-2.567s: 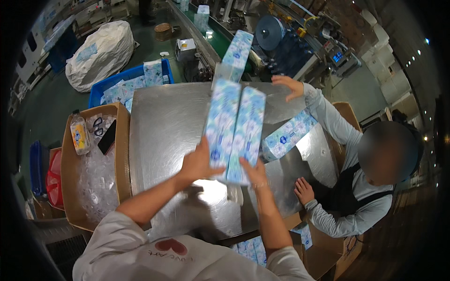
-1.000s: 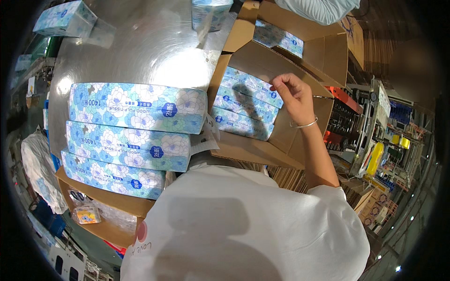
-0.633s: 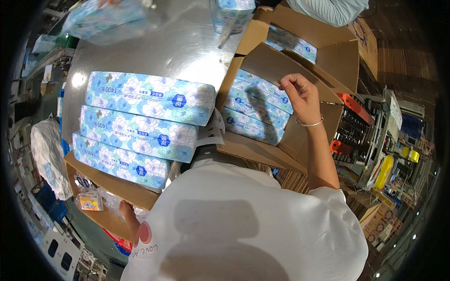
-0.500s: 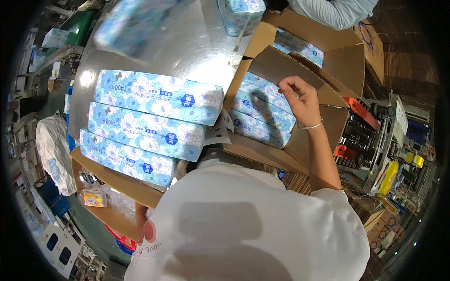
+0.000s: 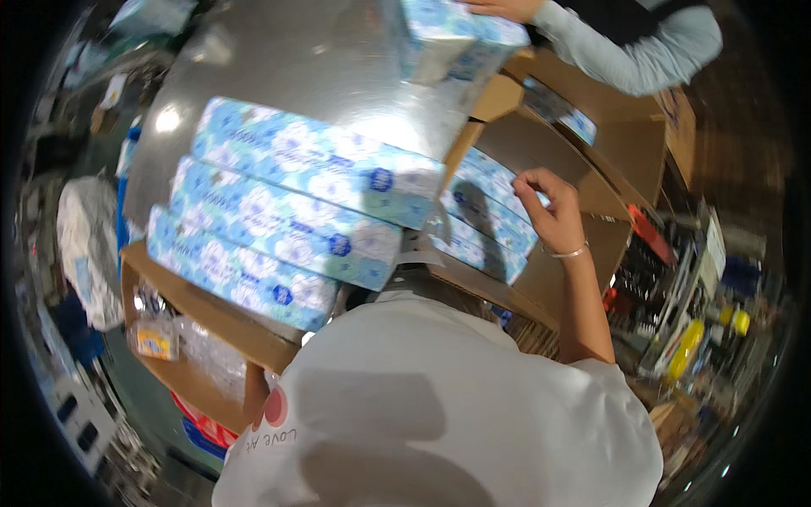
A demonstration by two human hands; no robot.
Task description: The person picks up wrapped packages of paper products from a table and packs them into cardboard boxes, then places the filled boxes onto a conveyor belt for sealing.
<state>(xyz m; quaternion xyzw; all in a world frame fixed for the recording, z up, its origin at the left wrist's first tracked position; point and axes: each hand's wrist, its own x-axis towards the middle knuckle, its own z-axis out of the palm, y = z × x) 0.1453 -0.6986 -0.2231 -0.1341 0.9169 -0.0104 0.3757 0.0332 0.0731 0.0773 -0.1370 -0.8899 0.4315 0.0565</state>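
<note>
Over an open cardboard carton, my right hand hangs with fingers curled and thumb close to the fingertips; nothing shows in it. Below it, blue-and-white floral tissue packs lie side by side inside the carton. Three similar long tissue packs lie staggered on the metal table in front of me. At the left, a bit of my left forearm shows beside a lower cardboard box; the left hand itself is hidden, and what it touches cannot be seen.
A co-worker's hand rests on tissue packs at the table's far edge. A second carton with a tissue pack in it stands beyond mine. The low box holds clear plastic wrap and a small orange-and-white pack.
The blurred packs over the far left of the table are gone from there. A co-worker's hand now rests on packs at the far edge. My right hand has barely moved.
</note>
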